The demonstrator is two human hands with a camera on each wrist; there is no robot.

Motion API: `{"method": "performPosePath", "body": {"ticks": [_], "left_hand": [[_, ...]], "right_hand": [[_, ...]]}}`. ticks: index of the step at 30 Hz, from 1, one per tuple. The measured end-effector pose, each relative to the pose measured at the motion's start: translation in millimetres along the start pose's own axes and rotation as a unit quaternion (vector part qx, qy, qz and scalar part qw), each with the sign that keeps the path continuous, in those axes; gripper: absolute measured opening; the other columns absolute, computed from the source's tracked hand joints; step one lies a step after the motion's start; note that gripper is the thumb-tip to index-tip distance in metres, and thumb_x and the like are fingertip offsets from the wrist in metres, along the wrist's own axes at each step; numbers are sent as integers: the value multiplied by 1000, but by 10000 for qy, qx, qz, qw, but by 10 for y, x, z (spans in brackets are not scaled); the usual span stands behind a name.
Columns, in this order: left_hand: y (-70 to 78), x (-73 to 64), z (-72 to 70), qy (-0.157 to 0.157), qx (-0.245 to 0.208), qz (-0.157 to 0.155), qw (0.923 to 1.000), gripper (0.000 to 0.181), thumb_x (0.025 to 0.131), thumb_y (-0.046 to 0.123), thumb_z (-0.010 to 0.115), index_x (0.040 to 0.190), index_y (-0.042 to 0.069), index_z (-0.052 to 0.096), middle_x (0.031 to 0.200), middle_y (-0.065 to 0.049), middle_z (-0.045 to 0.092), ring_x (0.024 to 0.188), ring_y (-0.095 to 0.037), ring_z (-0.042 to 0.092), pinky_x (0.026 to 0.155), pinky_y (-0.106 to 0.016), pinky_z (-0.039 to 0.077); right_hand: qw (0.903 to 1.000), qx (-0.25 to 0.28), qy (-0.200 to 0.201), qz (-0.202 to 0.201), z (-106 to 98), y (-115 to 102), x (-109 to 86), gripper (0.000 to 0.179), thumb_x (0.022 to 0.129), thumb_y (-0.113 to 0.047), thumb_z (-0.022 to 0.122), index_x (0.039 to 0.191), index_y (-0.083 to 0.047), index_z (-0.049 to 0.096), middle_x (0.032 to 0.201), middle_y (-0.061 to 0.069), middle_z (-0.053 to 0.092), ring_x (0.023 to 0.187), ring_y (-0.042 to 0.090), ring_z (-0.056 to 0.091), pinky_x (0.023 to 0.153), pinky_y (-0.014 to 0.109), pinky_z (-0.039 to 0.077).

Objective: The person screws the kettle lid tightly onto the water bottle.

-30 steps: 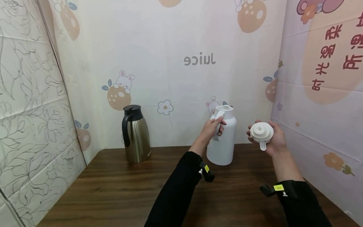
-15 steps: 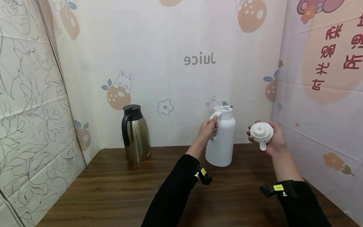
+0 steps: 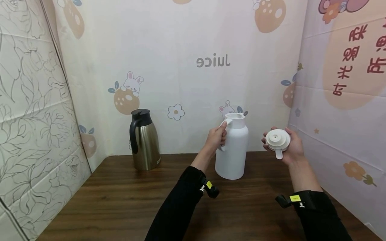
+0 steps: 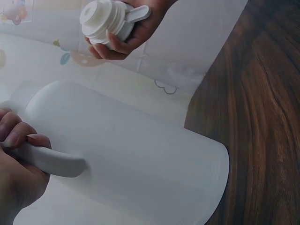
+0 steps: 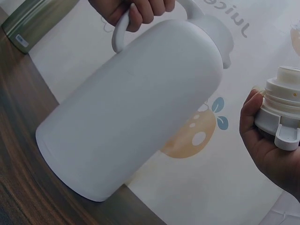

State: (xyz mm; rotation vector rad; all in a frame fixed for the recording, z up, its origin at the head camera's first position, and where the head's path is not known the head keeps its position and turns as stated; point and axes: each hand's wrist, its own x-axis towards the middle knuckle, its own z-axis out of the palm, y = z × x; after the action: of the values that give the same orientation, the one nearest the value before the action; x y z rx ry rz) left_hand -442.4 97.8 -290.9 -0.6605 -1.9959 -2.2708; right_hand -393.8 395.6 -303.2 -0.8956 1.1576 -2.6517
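Observation:
A white thermos jug (image 3: 233, 152) with its mouth uncovered stands near the back of the table, tilted slightly in the head view. My left hand (image 3: 215, 138) grips its handle (image 4: 56, 161), fingers curled round it, on the jug's left side. To the right, my right hand (image 3: 294, 149) holds the white screw-in lid (image 3: 277, 140) in the air, its threaded underside turned up and its small lever (image 5: 287, 133) sticking out toward me. The right wrist view shows the fingers wrapped round the lid's edge, with the jug's spout beyond.
A gold-coloured steel thermos (image 3: 146, 147) with a black lid and handle stands at the back left of the brown wooden table (image 3: 114, 197). Printed cloth hangings (image 3: 169, 83) close off the back and both sides, right behind the jug.
The left hand has drawn the white jug a little left and toward me, still gripping its handle. The right hand and lid have stayed almost in place.

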Motion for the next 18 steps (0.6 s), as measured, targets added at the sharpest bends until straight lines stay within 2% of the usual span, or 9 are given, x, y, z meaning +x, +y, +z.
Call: {"method": "performPosePath", "body": {"ticks": [6, 9, 18], "left_hand": [[18, -52, -87, -72, -40, 73, 9999, 55, 109, 55, 51, 69, 17, 44, 60, 4, 36, 54, -13, 34, 53, -26, 33], [15, -78, -141, -191, 32, 162, 9997, 55, 110, 55, 49, 69, 17, 44, 60, 5, 36, 53, -12, 34, 53, -26, 33], [43, -217, -285, -524, -148, 271, 9981, 54, 112, 49, 47, 71, 15, 42, 60, 4, 34, 53, -12, 33, 53, -26, 32]], "right_hand": [[10000, -66, 61, -14, 8, 0, 7, 50, 117, -40, 31, 134, 1, 54, 123, 29, 68, 110, 44, 71, 88, 54, 59], [9999, -119, 94, -23, 7, 4, 11, 50, 117, -40, 30, 134, 1, 54, 123, 29, 68, 110, 45, 71, 88, 55, 59], [10000, 83, -21, 37, -3, 20, -4, 50, 117, -38, 29, 133, 2, 55, 123, 31, 68, 110, 46, 71, 89, 56, 59]]}}
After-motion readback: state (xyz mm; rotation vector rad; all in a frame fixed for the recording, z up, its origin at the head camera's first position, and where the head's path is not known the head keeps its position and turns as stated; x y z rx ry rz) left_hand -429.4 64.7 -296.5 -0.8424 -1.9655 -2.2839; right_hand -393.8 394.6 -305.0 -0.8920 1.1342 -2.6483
